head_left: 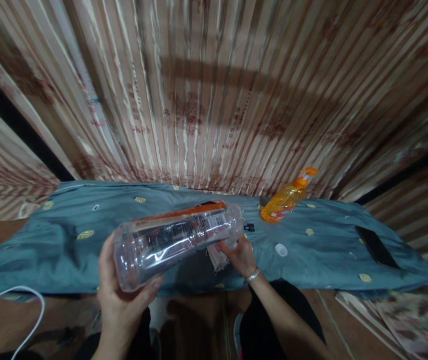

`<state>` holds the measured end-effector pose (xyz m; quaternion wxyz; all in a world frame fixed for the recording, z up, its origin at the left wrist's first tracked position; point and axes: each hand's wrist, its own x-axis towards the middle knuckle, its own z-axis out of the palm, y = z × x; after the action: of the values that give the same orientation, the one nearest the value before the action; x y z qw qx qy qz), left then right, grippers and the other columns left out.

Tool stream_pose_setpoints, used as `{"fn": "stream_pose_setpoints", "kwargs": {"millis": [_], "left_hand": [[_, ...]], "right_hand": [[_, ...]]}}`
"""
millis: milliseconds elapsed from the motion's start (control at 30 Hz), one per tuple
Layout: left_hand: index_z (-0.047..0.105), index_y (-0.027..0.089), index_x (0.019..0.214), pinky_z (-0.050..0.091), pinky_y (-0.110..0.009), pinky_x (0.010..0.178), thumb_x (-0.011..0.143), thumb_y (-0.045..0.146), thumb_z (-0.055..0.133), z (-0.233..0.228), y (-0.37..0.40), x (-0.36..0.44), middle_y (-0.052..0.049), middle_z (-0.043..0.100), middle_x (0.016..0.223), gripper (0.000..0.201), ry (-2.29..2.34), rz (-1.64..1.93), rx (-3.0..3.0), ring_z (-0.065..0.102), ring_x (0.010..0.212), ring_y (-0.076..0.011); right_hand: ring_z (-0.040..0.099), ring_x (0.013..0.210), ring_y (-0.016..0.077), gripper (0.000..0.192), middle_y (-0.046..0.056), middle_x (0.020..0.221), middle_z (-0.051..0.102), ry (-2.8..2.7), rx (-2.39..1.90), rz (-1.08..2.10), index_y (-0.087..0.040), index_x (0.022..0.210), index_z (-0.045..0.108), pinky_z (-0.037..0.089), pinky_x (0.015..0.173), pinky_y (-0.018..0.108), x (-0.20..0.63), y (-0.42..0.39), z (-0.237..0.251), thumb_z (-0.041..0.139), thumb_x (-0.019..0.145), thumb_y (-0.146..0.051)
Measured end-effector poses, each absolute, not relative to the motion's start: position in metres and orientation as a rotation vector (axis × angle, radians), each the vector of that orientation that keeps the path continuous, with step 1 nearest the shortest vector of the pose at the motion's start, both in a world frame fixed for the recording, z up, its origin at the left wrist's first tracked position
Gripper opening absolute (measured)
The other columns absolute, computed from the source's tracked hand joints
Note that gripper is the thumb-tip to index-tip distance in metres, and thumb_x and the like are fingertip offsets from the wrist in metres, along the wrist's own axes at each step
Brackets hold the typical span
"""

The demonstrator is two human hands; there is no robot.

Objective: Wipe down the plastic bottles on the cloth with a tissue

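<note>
My left hand [118, 300] grips the base of a large clear plastic bottle [178, 239] with an orange-edged label, held on its side above the blue cloth [67, 250]. My right hand [241, 255] is at the bottle's neck end, fingers closed around a crumpled whitish rag or paper [217, 257] by the mouth. A silver bracelet sits on my right wrist. A small white cap [281, 250] lies on the cloth just right of my right hand.
An orange pump bottle [287, 199] stands tilted at the cloth's far edge. A small black piece [249, 227] lies near it, a dark phone [377, 247] at right. A white cable [29, 310] curls at lower left. Striped curtain behind.
</note>
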<state>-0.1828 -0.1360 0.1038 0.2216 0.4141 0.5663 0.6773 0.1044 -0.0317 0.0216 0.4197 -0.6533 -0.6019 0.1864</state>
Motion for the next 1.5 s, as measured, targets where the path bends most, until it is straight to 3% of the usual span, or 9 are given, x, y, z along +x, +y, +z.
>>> {"fn": "stream_pose_setpoints", "kwargs": {"millis": [133, 533, 600, 767, 1000, 1300, 1500], "left_hand": [[0.069, 0.031, 0.178, 0.046, -0.077, 0.155, 0.068, 0.083, 0.120, 0.108, -0.136, -0.182, -0.019, 0.073, 0.182, 0.132, 1.543, 1.873, 1.067, 0.068, 0.174, -0.0558], [0.067, 0.033, 0.181, 0.044, -0.074, 0.156, 0.068, 0.080, 0.121, 0.107, -0.137, -0.182, -0.020, 0.068, 0.191, 0.133, 1.528, 1.859, 1.045, 0.060, 0.183, -0.0556], [0.068, 0.033, 0.180, 0.048, -0.074, 0.155, 0.068, 0.076, 0.122, 0.107, -0.136, -0.183, -0.019, 0.068, 0.191, 0.132, 1.520, 1.877, 1.032, 0.063, 0.181, -0.0549], [0.067, 0.033, 0.181, 0.067, -0.070, 0.138, 0.065, 0.067, 0.124, 0.108, -0.135, -0.183, -0.018, 0.077, 0.178, 0.133, 1.501, 1.905, 1.041, 0.084, 0.152, -0.0499], [0.069, 0.031, 0.177, 0.065, -0.068, 0.142, 0.060, 0.071, 0.125, 0.111, -0.135, -0.178, -0.020, 0.071, 0.186, 0.135, 1.512, 1.899, 0.957, 0.072, 0.171, -0.0540], [0.077, 0.028, 0.167, 0.076, -0.053, 0.124, 0.064, 0.071, 0.124, 0.102, -0.138, -0.182, -0.017, 0.084, 0.167, 0.121, 1.509, 1.850, 0.925, 0.085, 0.152, -0.0465], [0.080, 0.026, 0.163, 0.076, -0.054, 0.125, 0.060, 0.072, 0.126, 0.103, -0.137, -0.180, -0.018, 0.085, 0.167, 0.122, 1.520, 1.875, 0.914, 0.086, 0.152, -0.0470]], "right_hand": [[0.099, 0.096, 0.0409, 0.034, 0.012, 0.099, 0.097, -1.511, -1.631, 0.462, -0.028, 0.110, 0.082, 0.078, 0.083, 0.044, 0.104, -0.031, 0.020, 0.106, 0.087, -0.038], [0.099, 0.095, 0.0406, 0.034, 0.010, 0.099, 0.097, -1.491, -1.591, 0.497, -0.029, 0.112, 0.083, 0.079, 0.081, 0.045, 0.105, -0.032, 0.022, 0.103, 0.089, -0.045], [0.099, 0.095, 0.0414, 0.037, 0.012, 0.101, 0.098, -1.482, -1.582, 0.496, -0.029, 0.113, 0.084, 0.078, 0.080, 0.045, 0.105, -0.032, 0.023, 0.104, 0.089, -0.048], [0.099, 0.092, 0.0396, 0.037, 0.011, 0.097, 0.098, -1.479, -1.626, 0.471, -0.029, 0.108, 0.083, 0.077, 0.079, 0.042, 0.104, -0.031, 0.021, 0.103, 0.087, -0.051], [0.100, 0.095, 0.0413, 0.037, 0.013, 0.102, 0.100, -1.489, -1.619, 0.491, -0.029, 0.109, 0.083, 0.079, 0.082, 0.045, 0.105, -0.032, 0.024, 0.100, 0.087, -0.055], [0.100, 0.097, 0.0400, 0.039, 0.012, 0.101, 0.100, -1.491, -1.630, 0.459, -0.028, 0.115, 0.085, 0.078, 0.082, 0.040, 0.105, -0.030, 0.013, 0.100, 0.086, -0.050], [0.100, 0.096, 0.0408, 0.040, 0.015, 0.103, 0.100, -1.497, -1.604, 0.466, -0.026, 0.116, 0.086, 0.078, 0.082, 0.043, 0.106, -0.029, 0.009, 0.100, 0.088, -0.052]]}}
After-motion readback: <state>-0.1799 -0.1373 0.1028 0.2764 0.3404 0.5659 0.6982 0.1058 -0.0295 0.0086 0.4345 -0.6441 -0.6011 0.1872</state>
